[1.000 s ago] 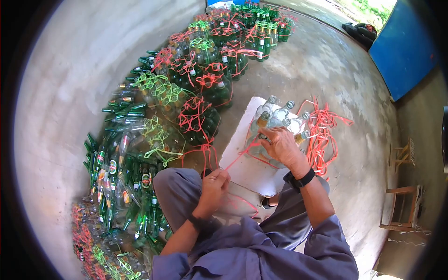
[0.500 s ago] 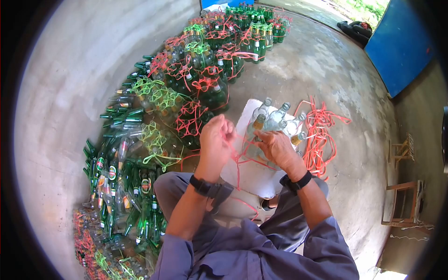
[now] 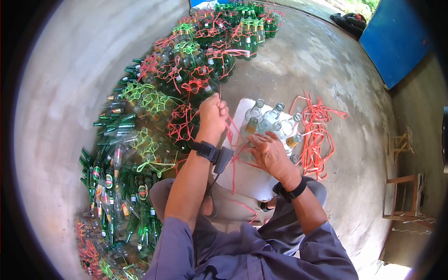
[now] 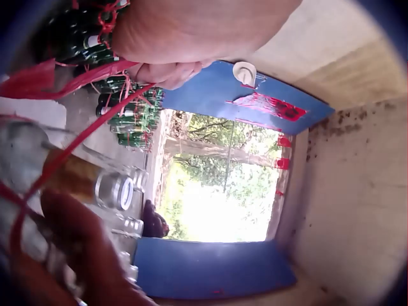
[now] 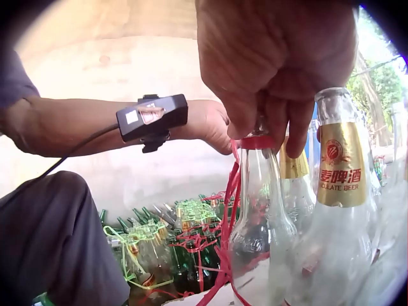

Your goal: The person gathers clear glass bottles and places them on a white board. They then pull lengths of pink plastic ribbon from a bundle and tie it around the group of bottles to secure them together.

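Note:
Several clear glass beer bottles (image 3: 271, 116) stand grouped on a white slab; one in the right wrist view has a gold label (image 5: 341, 169). My right hand (image 3: 270, 151) holds the top of a clear bottle (image 5: 252, 197) at the near left of this group, its fingers round the neck. A red plastic strap (image 4: 83, 137) is wrapped round that neck just under the fingers. Raised to the left of the bottles, my left hand (image 3: 213, 116) grips the strap with curled fingers. The strap runs from it back towards the bottle neck, with a loose end hanging over the slab.
The white slab (image 3: 254, 179) lies on the concrete floor before my knees. A heap of red straps (image 3: 317, 135) lies right of it. Strapped bundles of green bottles (image 3: 226, 60) and loose green bottles (image 3: 109, 179) fill the left side. A wooden stool (image 3: 403, 196) stands far right.
My left hand has risen from near the left knee, up and forward, drawing the strap with it. The right hand has stayed at the bottle neck.

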The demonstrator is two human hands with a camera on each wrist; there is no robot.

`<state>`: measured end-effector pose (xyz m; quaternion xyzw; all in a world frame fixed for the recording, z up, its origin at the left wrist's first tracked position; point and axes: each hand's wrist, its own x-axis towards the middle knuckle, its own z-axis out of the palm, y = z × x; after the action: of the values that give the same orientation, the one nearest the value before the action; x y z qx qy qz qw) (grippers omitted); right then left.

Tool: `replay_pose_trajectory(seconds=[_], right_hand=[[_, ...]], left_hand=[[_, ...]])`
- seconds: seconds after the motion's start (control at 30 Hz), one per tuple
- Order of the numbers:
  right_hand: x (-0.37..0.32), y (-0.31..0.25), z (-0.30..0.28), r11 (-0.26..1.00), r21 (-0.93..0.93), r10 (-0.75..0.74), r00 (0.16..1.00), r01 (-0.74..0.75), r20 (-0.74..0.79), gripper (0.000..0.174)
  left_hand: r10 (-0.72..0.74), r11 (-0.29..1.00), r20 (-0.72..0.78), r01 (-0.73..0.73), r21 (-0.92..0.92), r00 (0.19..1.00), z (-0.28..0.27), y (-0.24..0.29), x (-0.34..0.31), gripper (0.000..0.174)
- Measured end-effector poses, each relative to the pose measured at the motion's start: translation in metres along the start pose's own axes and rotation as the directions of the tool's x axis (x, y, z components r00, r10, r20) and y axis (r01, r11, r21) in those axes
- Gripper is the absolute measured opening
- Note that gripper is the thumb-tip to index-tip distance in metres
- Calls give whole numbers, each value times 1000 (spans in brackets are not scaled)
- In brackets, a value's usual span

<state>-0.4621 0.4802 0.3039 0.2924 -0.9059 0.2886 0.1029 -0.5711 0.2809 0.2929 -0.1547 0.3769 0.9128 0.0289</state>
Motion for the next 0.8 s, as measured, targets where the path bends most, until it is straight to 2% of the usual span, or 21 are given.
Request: replay_pose_trajectory(seconds=[0.07,0.13,0.2,0.27,0.33,0.4,0.43,0.5,0.53,0.6,0.67,0.73,0.8], right_hand=[[-2,3,4,999,-30,-24,999,23,-29,24],[-4,4,4,999,-39,-18,1000,17,-21,25],[-3,4,4,999,-47,-12,1000,11,-21,26],[-3,4,3,997,-69,-21,1000,21,-5,27],[-2,5,3,997,-79,-6,1000,7,13,31],[-5,4,5,996,-91,0,999,3,42,34],[-6,5,6,996,-94,3,999,2,45,35],[-4,5,3,994,-105,-8,999,12,43,35],[-5,4,1,996,-81,-37,999,38,17,32],[-9,3,1,997,-54,-58,998,57,-8,30],[-9,6,5,988,-142,-56,998,57,14,30],[-6,5,6,989,-130,-70,997,67,-19,29],[-7,4,7,996,-89,-26,998,21,-51,28]], left_hand=[[6,1000,5,-6,-25,1000,1,4,-7,35],[103,993,135,-110,45,986,4,12,-27,36],[161,940,256,-227,254,953,19,25,-76,36],[177,858,245,-271,436,953,16,21,-120,35],[185,819,234,-282,501,954,11,-1,-157,33],[285,421,488,-565,709,825,19,-33,-195,32],[286,421,486,-564,711,826,22,-46,-203,32],[206,626,487,-497,601,849,27,-63,-207,33],[210,624,492,-503,598,845,35,-56,-206,33],[178,709,404,-402,580,897,55,-31,-195,33],[201,732,376,-394,555,904,56,-11,-164,31],[115,930,259,-195,311,959,49,8,-130,30],[163,967,261,-207,151,952,34,24,-111,31]])
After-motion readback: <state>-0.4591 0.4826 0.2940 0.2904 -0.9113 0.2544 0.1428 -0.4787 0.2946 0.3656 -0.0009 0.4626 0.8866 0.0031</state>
